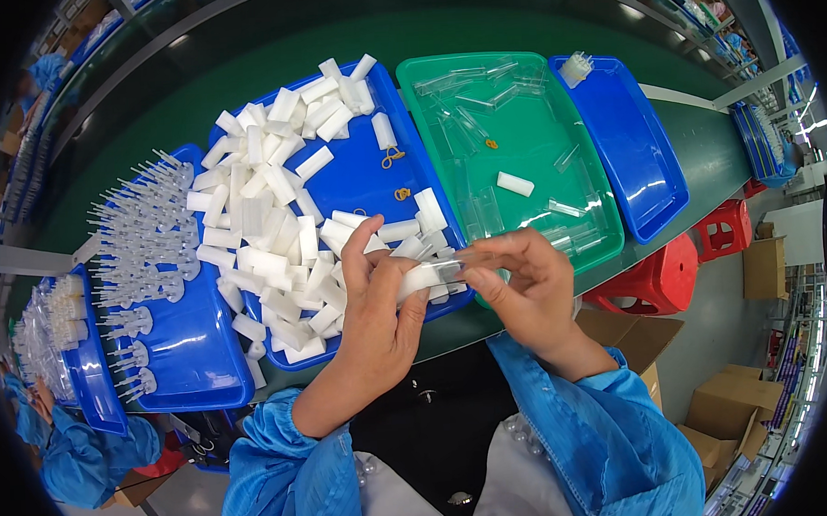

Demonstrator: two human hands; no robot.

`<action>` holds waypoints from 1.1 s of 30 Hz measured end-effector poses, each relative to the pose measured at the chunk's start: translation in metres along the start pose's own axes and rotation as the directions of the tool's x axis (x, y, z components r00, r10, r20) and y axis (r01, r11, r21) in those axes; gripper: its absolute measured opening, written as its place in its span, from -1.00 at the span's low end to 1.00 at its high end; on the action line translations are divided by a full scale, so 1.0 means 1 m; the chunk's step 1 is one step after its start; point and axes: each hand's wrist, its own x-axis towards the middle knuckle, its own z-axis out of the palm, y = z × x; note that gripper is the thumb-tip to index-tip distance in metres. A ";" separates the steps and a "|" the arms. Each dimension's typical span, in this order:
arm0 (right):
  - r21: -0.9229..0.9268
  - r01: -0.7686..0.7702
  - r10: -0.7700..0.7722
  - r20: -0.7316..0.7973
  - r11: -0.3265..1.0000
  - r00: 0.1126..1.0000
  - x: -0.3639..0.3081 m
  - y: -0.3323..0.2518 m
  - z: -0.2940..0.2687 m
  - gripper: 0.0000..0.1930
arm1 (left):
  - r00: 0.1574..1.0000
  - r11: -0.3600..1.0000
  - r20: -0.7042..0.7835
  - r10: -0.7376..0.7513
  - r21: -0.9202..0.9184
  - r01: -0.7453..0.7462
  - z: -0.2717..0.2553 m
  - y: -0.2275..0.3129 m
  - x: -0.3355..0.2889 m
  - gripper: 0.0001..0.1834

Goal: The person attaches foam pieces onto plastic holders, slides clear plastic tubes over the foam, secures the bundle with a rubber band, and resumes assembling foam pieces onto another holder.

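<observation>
I've got the left grip [376, 317] pinching a white block [416, 281], the right grip [531, 294] a clear tube [448, 271] at its right end. Both long axes run roughly grip-to-grip; overlap unclear.

I can read no words, numbers or signs anywhere: none on the white block [418, 279] or the clear piece [449, 269] between my fingers [494, 289], none on the blue tray [357, 173] or green tray [534, 156] before me, and none on the cardboard boxes [735, 399] to my right.
</observation>
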 end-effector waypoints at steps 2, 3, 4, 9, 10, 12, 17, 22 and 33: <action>-0.231 0.217 -0.212 0.046 0.949 0.976 -0.002 -0.001 0.002 -0.77 | 1.000 1.000 -0.006 0.015 -0.001 -0.015 0.000 0.000 0.000 -0.84; -0.231 0.216 -0.211 0.045 0.949 0.976 -0.003 0.000 0.004 -0.77 | 0.999 1.000 -0.014 0.029 0.001 -0.029 -0.001 0.001 0.000 -0.84; -0.180 0.214 -0.210 0.042 0.960 0.977 -0.004 0.001 0.005 -0.78 | 0.999 1.000 -0.013 0.031 0.000 -0.031 -0.002 0.002 0.001 -0.84; 0.132 0.062 -0.061 -0.016 0.989 0.998 0.000 0.006 0.005 -0.77 | 0.999 0.997 -0.003 0.041 0.072 -0.041 -0.002 0.004 0.001 -0.80; 0.086 0.051 -0.052 0.010 0.995 0.999 0.001 0.005 0.003 -0.77 | 0.999 0.997 -0.005 0.039 0.074 -0.039 -0.001 0.004 0.001 -0.80; 0.040 0.041 -0.043 0.038 0.998 0.998 0.004 0.002 0.000 -0.77 | 0.999 0.991 0.034 0.020 0.133 -0.024 0.000 0.004 0.000 -0.76; -0.038 0.005 0.000 0.111 0.999 0.994 0.011 -0.003 -0.006 -0.78 | 0.999 0.992 0.043 0.029 0.122 -0.035 0.002 0.005 0.000 -0.69; -0.177 0.055 -0.034 0.121 0.983 0.992 0.017 -0.005 -0.009 -0.79 | 0.999 1.000 0.037 0.024 -0.013 -0.023 0.002 0.004 -0.001 -0.54; -0.285 0.165 -0.126 0.153 0.944 0.980 0.009 -0.003 0.010 -0.82 | 0.935 0.945 -0.267 0.234 -0.165 -0.284 0.012 -0.009 -0.008 -0.10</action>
